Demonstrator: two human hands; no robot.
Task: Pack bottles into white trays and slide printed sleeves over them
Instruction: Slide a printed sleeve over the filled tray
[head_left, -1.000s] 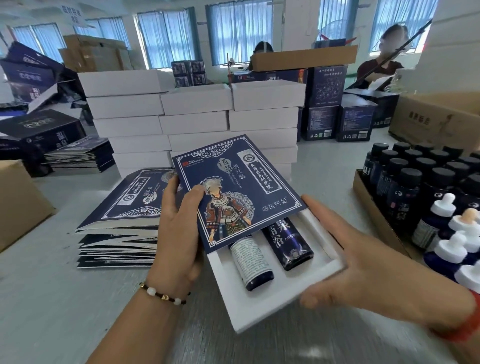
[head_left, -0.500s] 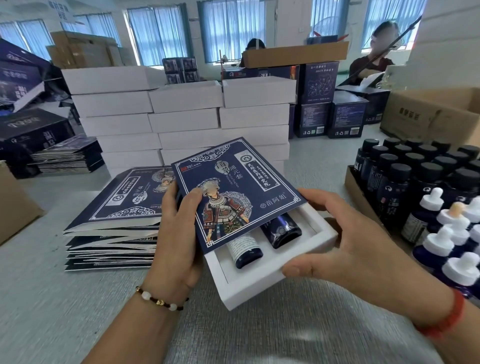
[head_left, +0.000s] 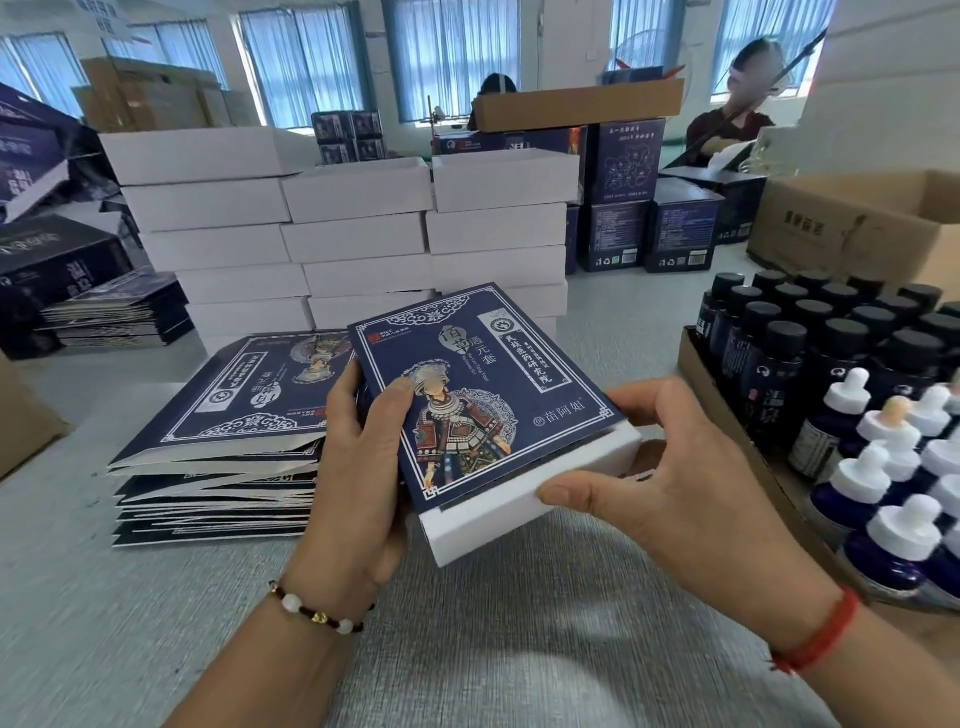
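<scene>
A dark blue printed sleeve (head_left: 483, 395) covers nearly all of a white tray (head_left: 519, 509), held above the grey table. Only the tray's near rim and right corner stick out; the bottles inside are hidden. My left hand (head_left: 363, 457) grips the sleeve's left edge, thumb on its printed face. My right hand (head_left: 660, 467) holds the tray's right end, thumb on the front wall and fingers curled behind the far corner.
A stack of flat printed sleeves (head_left: 234, 431) lies to the left. Stacked white trays (head_left: 358, 234) stand behind. A cardboard crate of dark bottles (head_left: 841, 374) and white-capped dropper bottles (head_left: 893, 467) sits at the right. Two people work at the far end.
The tray has slid further into the sleeve, so the two bottles have gone out of sight. My right hand moved left with the tray end.
</scene>
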